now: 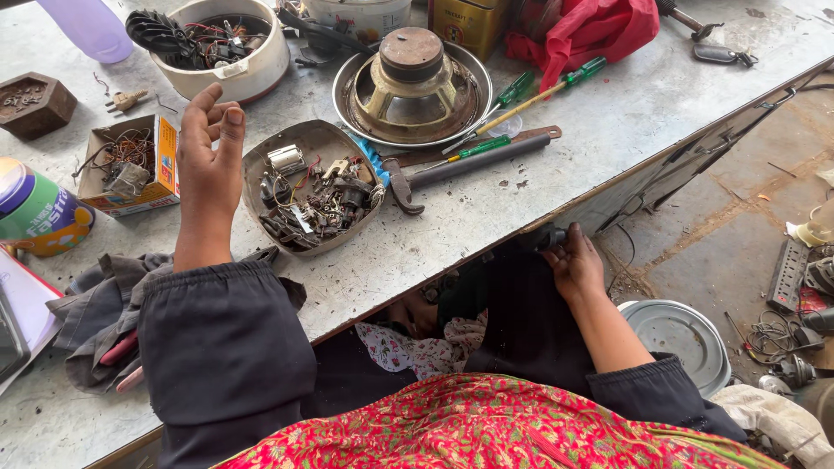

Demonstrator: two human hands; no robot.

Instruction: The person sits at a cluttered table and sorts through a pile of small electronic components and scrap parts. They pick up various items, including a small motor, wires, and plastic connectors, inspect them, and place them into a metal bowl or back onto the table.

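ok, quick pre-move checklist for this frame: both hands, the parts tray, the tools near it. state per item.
1. Left hand free: ok. It is raised over the table, fingers loosely curled, holding nothing.
2. Right hand free: not ok. It is at the table edge on a small dark part; what the part is cannot be told.
3. Metal tray of small parts within the left hand's reach: ok, right beside it, flat on the table.
4. Hammer clear of the tray: not ok, its head lies against the tray rim.
5. Green screwdrivers loose on the table: ok.
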